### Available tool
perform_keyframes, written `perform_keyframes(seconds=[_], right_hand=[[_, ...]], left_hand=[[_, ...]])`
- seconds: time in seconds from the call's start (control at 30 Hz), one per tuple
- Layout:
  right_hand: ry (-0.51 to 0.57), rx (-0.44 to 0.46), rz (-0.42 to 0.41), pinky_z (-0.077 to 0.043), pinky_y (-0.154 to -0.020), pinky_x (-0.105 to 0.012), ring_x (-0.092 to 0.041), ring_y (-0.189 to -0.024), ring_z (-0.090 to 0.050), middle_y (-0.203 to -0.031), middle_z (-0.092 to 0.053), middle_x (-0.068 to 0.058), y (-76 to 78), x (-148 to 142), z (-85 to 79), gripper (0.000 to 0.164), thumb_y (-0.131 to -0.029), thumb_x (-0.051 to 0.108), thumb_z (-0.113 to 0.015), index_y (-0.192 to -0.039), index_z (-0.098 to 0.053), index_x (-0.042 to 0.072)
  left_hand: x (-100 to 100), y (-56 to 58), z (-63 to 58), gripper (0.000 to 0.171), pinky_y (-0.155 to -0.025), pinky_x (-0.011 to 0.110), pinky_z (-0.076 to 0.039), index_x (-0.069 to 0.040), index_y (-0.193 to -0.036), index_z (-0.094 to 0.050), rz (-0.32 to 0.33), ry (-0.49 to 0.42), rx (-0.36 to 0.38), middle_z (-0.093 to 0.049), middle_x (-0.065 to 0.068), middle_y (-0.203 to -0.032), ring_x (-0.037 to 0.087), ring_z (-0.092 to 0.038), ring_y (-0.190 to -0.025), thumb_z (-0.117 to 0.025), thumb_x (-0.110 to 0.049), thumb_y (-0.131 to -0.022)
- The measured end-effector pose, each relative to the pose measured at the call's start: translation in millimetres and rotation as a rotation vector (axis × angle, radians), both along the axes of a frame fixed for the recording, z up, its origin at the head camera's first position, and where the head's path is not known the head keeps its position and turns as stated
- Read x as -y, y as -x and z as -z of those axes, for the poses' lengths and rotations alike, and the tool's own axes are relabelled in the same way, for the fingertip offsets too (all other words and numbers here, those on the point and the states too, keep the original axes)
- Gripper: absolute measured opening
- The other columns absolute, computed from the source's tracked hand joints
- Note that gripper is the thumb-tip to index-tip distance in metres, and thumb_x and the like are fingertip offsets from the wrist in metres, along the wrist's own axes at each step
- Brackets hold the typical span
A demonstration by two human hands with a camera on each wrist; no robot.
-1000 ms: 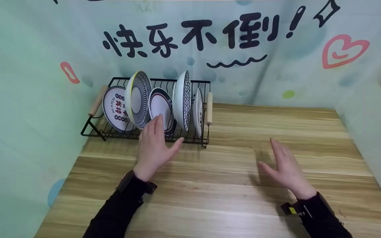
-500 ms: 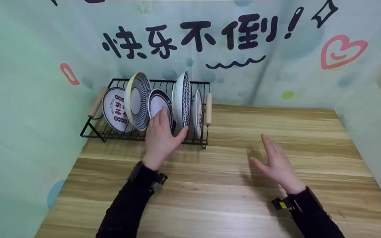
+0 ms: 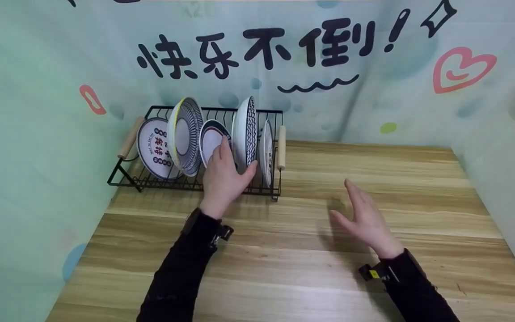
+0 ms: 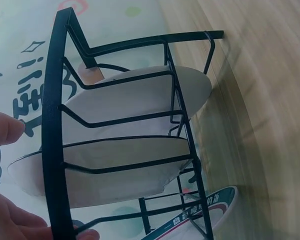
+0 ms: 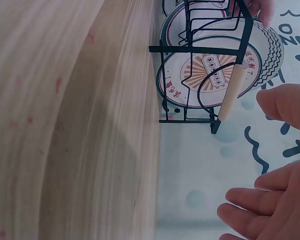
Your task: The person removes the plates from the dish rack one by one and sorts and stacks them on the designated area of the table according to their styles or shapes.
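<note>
Fingers (image 3: pixel 223 150) (left hand (image 3: pixel 224 181)) touching racked plate (image 3: pixel 210 141)

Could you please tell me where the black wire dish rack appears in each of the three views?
Head: dish rack sits upper left on the table, against the backdrop, with the left hand at its front.
Left wrist: its black bars fill the frame, very close.
Right wrist: at the top, right of centre.
Shared landmark: the rack's wooden handle.

In the head view the left hand (image 3: pixel 223 179) covers the lower part of the dark-rimmed plate (image 3: pixel 210 137). The rightmost plate (image 3: pixel 266 151) shows edge-on at centre frame, its pattern unreadable.
</note>
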State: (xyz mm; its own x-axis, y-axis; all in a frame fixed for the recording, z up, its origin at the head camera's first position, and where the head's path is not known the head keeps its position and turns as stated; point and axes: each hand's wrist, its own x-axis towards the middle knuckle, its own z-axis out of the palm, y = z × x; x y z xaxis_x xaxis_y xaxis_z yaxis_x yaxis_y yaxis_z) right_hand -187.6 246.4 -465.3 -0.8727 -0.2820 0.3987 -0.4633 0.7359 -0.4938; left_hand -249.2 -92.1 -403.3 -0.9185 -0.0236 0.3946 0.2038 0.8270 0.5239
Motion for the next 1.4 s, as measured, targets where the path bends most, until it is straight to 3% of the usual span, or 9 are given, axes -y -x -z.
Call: perform_keyframes(seconds=[0.3,0.57,0.83,1.0,1.4], right_hand=[[0.044,-0.021,0.002,-0.029,-0.111,-0.058,-0.048,-0.131,-0.041,-0.143,-0.044,-0.033,4.9,11.0,1.3,0.080,-0.087,0.019,-0.075,-0.146,-0.032,-0.014],[0.094,-0.032,-0.010,-0.029,-0.111,-0.058,-0.048,-0.129,-0.042,-0.140,-0.047,-0.032,7.3,19.5,-0.5,0.076,-0.088,0.016,-0.074,-0.145,-0.033,-0.015],[0.109,0.008,0.007,-0.028,-0.111,-0.058,-0.045,-0.131,-0.041,-0.142,-0.046,-0.029,9.3,26.2,-5.2,0.077,-0.090,0.019,-0.073,-0.147,-0.031,-0.012],[0.124,-0.020,-0.020,-0.030,-0.111,-0.057,-0.046,-0.130,-0.042,-0.141,-0.047,-0.030,9.6,31.6,-7.4,0.077,-0.089,0.017,-0.073,-0.146,-0.032,-0.014],[0.135,-0.038,-0.028,-0.030,-0.112,-0.056,-0.046,-0.131,-0.042,-0.141,-0.047,-0.030,12.8,37.2,-11.2,0.075,-0.088,0.015,-0.074,-0.145,-0.034,-0.014]], left_hand=[[-8.4,13.7,1.2,0.094,-0.091,0.049,-0.051,0.007,-0.151,-0.026,-0.059,-0.009,0.040,-0.049,0.028,-0.136,0.039,-0.055,-0.116,-0.067,-0.049,-0.087],[-13.1,19.0,6.0,0.083,-0.075,0.048,-0.056,0.009,-0.146,-0.033,-0.094,-0.025,0.014,-0.059,0.026,-0.120,0.039,-0.063,-0.096,-0.069,-0.037,-0.087],[-17.7,23.1,9.8,0.049,-0.055,0.048,-0.052,0.006,-0.118,-0.045,-0.096,-0.018,-0.035,-0.064,0.017,-0.086,0.036,-0.065,-0.069,-0.065,-0.026,-0.088],[-21.1,24.5,10.5,0.043,-0.056,0.050,-0.052,0.006,-0.114,-0.042,-0.098,-0.051,-0.032,-0.065,0.018,-0.082,0.038,-0.065,-0.067,-0.065,-0.018,-0.086],[-32.4,23.8,7.7,0.042,-0.061,0.047,-0.055,0.009,-0.118,-0.041,-0.142,-0.185,-0.018,-0.064,0.020,-0.090,0.038,-0.066,-0.073,-0.064,-0.004,-0.086]])
